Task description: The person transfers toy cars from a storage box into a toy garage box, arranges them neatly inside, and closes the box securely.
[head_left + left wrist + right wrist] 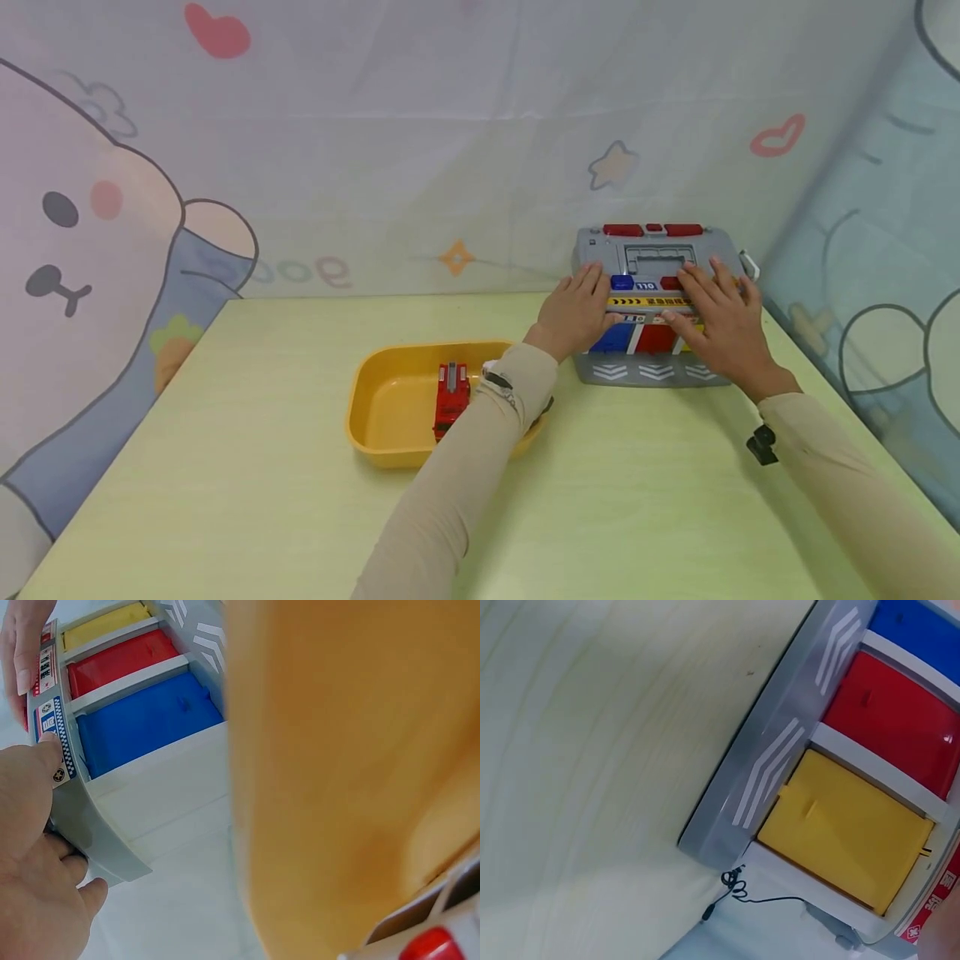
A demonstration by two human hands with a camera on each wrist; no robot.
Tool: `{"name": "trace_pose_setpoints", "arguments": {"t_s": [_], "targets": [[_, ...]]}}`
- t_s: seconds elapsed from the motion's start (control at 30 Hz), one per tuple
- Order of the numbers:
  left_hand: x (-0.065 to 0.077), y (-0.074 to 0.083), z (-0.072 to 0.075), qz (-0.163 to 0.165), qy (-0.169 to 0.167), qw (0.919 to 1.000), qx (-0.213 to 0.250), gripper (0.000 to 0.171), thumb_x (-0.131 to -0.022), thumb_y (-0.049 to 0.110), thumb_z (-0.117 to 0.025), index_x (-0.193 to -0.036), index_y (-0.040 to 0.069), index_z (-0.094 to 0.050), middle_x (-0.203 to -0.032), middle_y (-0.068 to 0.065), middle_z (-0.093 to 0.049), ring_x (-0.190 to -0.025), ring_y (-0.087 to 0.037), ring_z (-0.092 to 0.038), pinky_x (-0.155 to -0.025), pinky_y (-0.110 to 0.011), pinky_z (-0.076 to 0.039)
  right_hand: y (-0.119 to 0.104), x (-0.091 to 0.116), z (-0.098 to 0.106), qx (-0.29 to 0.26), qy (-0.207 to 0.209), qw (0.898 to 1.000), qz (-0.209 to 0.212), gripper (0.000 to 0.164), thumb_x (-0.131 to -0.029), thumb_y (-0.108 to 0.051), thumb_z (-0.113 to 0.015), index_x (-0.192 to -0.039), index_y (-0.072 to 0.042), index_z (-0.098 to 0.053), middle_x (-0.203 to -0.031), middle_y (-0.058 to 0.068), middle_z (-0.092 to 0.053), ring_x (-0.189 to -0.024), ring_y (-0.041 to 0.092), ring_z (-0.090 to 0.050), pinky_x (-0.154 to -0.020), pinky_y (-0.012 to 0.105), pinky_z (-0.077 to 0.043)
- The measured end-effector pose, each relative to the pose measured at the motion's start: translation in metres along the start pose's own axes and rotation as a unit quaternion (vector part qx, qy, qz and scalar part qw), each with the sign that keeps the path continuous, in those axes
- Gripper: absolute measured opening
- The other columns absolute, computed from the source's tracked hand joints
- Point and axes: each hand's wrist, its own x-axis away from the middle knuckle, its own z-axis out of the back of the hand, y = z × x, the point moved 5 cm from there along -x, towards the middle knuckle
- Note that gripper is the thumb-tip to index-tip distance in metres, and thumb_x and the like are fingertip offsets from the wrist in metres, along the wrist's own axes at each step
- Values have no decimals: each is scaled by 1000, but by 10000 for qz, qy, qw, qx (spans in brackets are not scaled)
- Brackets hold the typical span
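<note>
A toy garage (pixel 655 350) with a grey roof and blue, red and yellow doors stands upright at the back right of the table. My left hand (pixel 573 308) holds the left end of its roof, with the thumb on the front sticker strip and the fingers bent at the roof's side in the left wrist view. At the right end, my right hand (pixel 723 321) grips the roof, fingers over the top and thumb at the front edge. In the right wrist view the yellow door (pixel 844 832) is closed, and little of the right hand shows.
Left of the garage sits a yellow tray (pixel 382 458), partly behind my left forearm. Inside it lies a red toy truck (pixel 452 400); other contents are mostly hidden. Printed cloth (pixel 420 167) hangs behind the table. A thin black cord (pixel 772 900) hangs by the garage's side.
</note>
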Motion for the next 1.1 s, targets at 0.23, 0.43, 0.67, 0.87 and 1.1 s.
{"name": "trace_pose_setpoints", "arguments": {"t_s": [0.23, 0.43, 0.67, 0.87, 1.1], "targets": [[2, 1, 2, -82, -16, 10000, -36, 72, -105, 54, -30, -159, 8, -18, -169, -8, -17, -156, -21, -15, -125, -38, -22, 0, 2, 4, 308, 64, 9992, 257, 68, -102, -55, -41, -152, -8, -41, -158, 16, -40, -154, 34, -16, -119, 66, -8], [-1, -1, 5, -47, -10, 9999, -134, 73, -105, 54, -30, -160, 8, -17, -169, -8, -16, -157, -21, -14, -125, -37, -21, 1, -5, 9, 360, -112, 9991, 195, 62, -103, -47, -43, -153, -10, -40, -158, 15, -39, -155, 32, -16, -119, 66, -7], [0, -1, 3, -27, -100, 9999, -117, 73, -105, 55, -30, -160, 8, -16, -169, -8, -14, -157, -21, -13, -125, -37, -21, 1, -6, 9, 224, -299, 9993, 52, 61, -102, -43, -50, -152, -10, -41, -157, 17, -40, -154, 35, -17, -117, 69, -9], [-1, -1, -1, -6, -76, 10000, -22, 73, -105, 54, -32, -160, 8, -18, -169, -8, -15, -157, -21, -14, -125, -37, -22, 0, -6, 9, 40, -388, 9992, 5, 59, -103, -41, -48, -151, -8, -43, -157, 19, -40, -153, 37, -19, -115, 69, -10], [-1, 0, -2, -11, -46, 10000, 69, 73, -105, 54, -32, -160, 8, -18, -169, -8, -15, -157, -21, -14, -125, -37, -20, 2, -10, 11, -291, -708, 9966, -312, 58, -106, -42, -36, -152, -7, -41, -161, 22, -32, -154, 40, -12, -116, 70, -8]]}}
